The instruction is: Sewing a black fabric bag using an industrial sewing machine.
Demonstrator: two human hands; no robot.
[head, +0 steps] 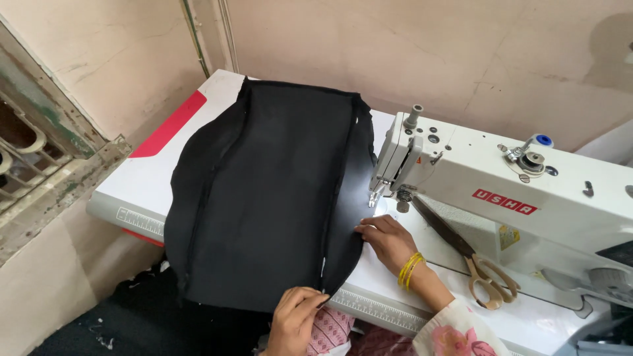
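Your left hand (295, 318) pinches the near hem of the black panelled fabric piece (264, 204), fingers curled on its edge. Your right hand (387, 238), yellow bangles (410, 269) at the wrist, lies flat with fingers pressed on the fabric's right edge. The fabric is spread over the white tabletop (142, 188). Just beyond, brass-handled scissors (469, 256) lie on the bed of the white sewing machine (508, 191).
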